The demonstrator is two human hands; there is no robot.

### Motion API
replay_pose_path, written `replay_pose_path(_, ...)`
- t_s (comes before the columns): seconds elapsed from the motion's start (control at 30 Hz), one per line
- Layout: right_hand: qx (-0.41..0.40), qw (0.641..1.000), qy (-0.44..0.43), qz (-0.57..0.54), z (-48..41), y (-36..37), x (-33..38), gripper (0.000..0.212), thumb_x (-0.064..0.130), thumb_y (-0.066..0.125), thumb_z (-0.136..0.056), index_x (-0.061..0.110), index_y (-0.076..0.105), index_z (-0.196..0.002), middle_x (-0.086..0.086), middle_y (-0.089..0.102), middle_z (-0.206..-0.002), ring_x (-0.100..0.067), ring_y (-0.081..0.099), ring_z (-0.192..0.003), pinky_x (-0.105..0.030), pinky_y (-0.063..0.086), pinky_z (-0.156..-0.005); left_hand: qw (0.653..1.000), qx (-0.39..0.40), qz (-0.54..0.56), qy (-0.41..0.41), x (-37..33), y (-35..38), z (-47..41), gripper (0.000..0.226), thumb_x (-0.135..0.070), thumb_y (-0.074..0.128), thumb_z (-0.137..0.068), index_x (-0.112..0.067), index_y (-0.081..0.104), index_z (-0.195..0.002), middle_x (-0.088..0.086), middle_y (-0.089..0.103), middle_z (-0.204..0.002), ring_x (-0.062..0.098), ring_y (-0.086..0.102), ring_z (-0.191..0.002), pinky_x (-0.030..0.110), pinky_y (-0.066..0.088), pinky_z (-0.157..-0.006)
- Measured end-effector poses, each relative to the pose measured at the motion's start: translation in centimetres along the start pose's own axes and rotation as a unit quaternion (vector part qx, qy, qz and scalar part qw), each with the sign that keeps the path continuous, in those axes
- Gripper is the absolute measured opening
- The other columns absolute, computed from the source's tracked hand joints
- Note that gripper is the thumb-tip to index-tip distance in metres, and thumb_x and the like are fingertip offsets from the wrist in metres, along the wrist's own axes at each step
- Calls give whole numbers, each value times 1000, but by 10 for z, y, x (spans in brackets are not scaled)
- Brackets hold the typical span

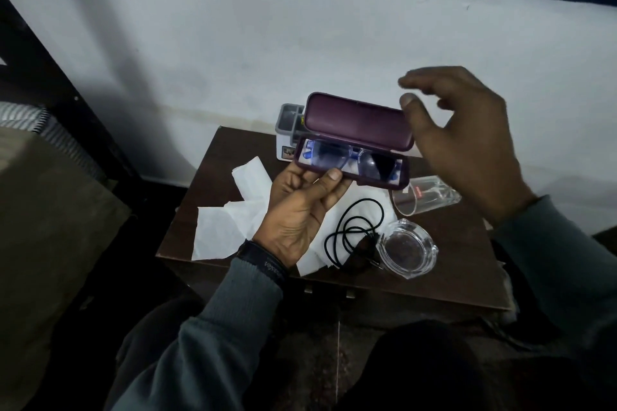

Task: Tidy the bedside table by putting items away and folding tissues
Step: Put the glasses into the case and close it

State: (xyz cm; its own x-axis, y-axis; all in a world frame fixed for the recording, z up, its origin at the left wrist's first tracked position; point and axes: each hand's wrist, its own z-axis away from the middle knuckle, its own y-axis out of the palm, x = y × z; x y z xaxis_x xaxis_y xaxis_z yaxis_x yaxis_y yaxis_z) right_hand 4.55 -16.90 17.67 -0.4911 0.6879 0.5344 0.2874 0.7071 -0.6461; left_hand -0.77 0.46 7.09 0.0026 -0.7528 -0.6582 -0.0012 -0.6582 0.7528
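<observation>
Head view: my left hand (300, 207) holds an open purple glasses case (357, 125) above the desk (462, 253).
Its grip curls round the case's near edge, blue-framed glasses (350, 160) inside; my right hand (467, 143) hovers by the raised lid's right end, grip loose, holding nothing. Tissues (223, 227), a black cable (347, 227) and a glass ashtray (407, 247) lie below.

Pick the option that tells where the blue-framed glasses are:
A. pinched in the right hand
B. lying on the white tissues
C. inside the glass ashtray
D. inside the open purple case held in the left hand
D: the glasses lie in the lower half of the open purple case, which the left hand grips from below, while the right hand hovers by the lid and holds nothing.
</observation>
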Motion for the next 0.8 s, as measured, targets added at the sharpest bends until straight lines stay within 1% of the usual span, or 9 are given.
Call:
replay_pose_path(0.1,86,987,132,-33,-15,1,-11,25,40,59,-100,29,72,-120,12,70,-123,-7,64,-117,-32,49,-105,1000,8,25,0,0,-1,-1,27,18,53,-91,-1,59,-109,-5,72,-66,8,75,-78,46,52,-103)
replay_pose_path(0.13,119,975,174,-64,-16,4,-12,25,42,57,-101,26,73,-113,8,73,-118,-14,67,-115,-37,50,-105,999,7,36,1,-1,-2,-1,28,16,57,-88,-1,60,-110,-2,75,-71,12,76,-84,47,52,-103)
replay_pose_path(0.2,148,959,211,-117,-13,10,-12,38,43,53,-103,10,72,-103,-15,73,-110,-34,68,-106,-55,54,-100,999,1,44,0,0,-3,-2,33,14,65,-84,-1,61,-113,1,77,-79,16,77,-92,47,52,-104)
replay_pose_path(0.27,142,950,227,-160,-6,14,-11,36,42,51,-105,14,73,-102,-20,72,-107,-41,69,-102,-62,56,-89,999,-3,39,0,0,-2,-2,36,13,66,-83,-2,61,-116,1,78,-82,16,76,-93,47,52,-104)
replay_pose_path(0.37,115,938,249,-210,1,15,-9,27,34,53,-106,26,77,-101,-5,77,-100,-31,75,-97,-59,60,-86,1000,-11,29,0,0,-2,-1,40,9,65,-82,-3,59,-119,-1,76,-77,13,76,-90,47,52,-105)
replay_pose_path(0.47,113,934,233,-245,6,14,-10,21,23,57,-105,18,77,-106,-2,78,-102,-25,75,-101,-56,59,-92,999,-29,33,4,0,-1,-2,38,6,64,-79,-2,63,-116,6,79,-94,19,76,-98,41,58,-99)
replay_pose_path(0.53,129,932,213,-263,10,12,-10,18,20,60,-103,16,77,-108,-2,78,-105,-23,74,-104,-52,59,-95,999,-42,34,4,-1,-1,-2,36,5,64,-79,-3,64,-113,6,79,-96,19,76,-97,37,60,-95)
replay_pose_path(0.7,189,920,187,-288,23,13,-11,25,7,71,-93,17,75,-116,0,79,-107,-11,75,-94,-23,58,-78,999,-45,28,2,-3,-3,-3,40,5,65,-81,2,62,-121,8,77,-101,20,74,-103,37,60,-96)
replay_pose_path(0.8,192,915,183,-305,29,18,-14,29,5,73,-91,14,75,-118,-1,79,-108,-8,75,-95,-16,55,-80,999,-45,28,-5,-2,-3,-2,52,6,66,-84,8,54,-135,14,71,-115,23,71,-111,37,58,-98)
